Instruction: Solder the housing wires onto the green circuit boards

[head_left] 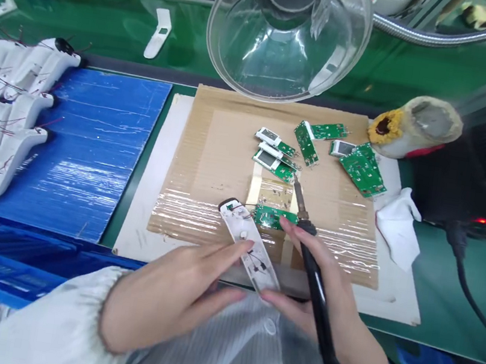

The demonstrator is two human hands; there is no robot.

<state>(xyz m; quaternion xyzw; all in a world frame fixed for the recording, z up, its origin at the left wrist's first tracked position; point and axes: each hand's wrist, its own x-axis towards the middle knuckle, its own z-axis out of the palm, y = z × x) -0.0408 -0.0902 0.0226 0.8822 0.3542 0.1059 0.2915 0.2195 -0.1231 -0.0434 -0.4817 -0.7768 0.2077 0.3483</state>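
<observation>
My left hand point(176, 288) is closed on a white plastic housing point(252, 249), its fingers along the left side. The housing lies tilted, its open inside facing up, with small dark wires in it. In my right hand point(338, 281) is a soldering iron point(311, 265) with a black handle; its metal tip points away from me, near the loose boards. One fingertip of that hand touches a green circuit board point(270, 217) beside the housing's far end, and another digit rests at the housing's near end. Thin wires appear between board and housing.
Several green circuit boards point(362, 168) lie on the cardboard sheet point(212, 141). White housings point(12, 163) with wires sit on a blue board point(108, 131) at left. A clear funnel-shaped hood point(285, 48) hangs above. At right are a round holder point(431, 128) and crumpled white tissue point(399, 227).
</observation>
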